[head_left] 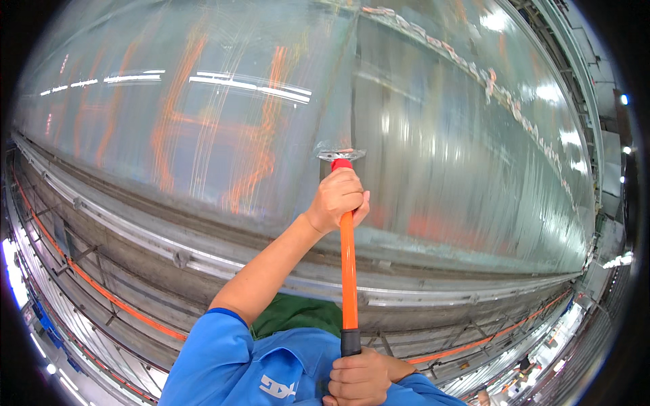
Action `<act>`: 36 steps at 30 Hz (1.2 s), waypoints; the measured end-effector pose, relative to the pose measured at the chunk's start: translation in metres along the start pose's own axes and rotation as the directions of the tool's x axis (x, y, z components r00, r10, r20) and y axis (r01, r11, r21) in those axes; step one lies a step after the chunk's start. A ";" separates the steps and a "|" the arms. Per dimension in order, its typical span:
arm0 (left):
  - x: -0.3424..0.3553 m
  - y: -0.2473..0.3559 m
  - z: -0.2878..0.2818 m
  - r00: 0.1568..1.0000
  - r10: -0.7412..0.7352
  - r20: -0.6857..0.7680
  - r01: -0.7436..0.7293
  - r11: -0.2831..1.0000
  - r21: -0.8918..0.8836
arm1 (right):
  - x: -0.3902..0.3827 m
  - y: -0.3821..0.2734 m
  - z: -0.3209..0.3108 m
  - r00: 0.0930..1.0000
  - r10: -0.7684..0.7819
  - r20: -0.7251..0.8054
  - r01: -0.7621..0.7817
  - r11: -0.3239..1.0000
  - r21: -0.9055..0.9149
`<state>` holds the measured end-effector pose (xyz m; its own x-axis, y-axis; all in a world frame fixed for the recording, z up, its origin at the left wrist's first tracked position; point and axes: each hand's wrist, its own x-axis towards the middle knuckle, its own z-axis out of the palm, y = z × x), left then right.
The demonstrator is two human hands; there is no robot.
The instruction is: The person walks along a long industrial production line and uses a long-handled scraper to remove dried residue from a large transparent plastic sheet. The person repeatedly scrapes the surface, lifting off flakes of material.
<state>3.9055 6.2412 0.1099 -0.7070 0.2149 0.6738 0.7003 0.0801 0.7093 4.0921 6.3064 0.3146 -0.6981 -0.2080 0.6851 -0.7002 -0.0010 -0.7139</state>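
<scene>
Blue collared shirt (284, 358) closest, my right hand (360, 379) and, higher, my left hand (338, 196) grip an orange, black-ended, metal-headed pole scraper (349, 277), apparently set against the glossy grey-green sheet (433, 142) for scraping, which next calls for even pressure.

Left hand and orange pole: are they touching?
Touching. The head view shows the left hand wrapped around the orange pole, just below its red end.
</scene>
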 end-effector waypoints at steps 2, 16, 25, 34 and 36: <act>0.026 -0.026 0.000 1.000 -0.003 -0.007 0.003 1.000 -0.017 | 0.019 0.027 -0.001 0.998 0.010 -0.057 -0.011 1.000 -0.016; 0.245 -0.247 0.040 0.981 0.194 0.026 -0.192 0.980 -0.042 | 0.182 0.241 -0.057 0.979 0.009 -0.206 -0.078 0.940 -0.331; 0.197 -0.143 0.005 0.990 0.003 0.144 -0.016 0.996 0.085 | 0.164 0.110 -0.077 0.949 0.153 -0.274 -0.233 0.929 -0.288; -0.030 0.072 0.005 0.979 -0.048 0.200 0.039 0.998 0.050 | -0.046 -0.159 -0.028 0.287 0.759 -0.585 -0.899 0.425 0.110; -0.064 0.109 0.021 0.963 -0.054 0.265 0.059 0.998 -0.008 | -0.083 -0.198 -0.028 0.024 0.771 -0.636 -0.955 0.205 0.213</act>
<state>4.0296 6.2567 0.1399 -0.6926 0.4608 0.5550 0.6567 0.0845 0.7494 4.2848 6.3515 0.4028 -0.6514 0.6164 -0.4423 0.5556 -0.0094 -0.8314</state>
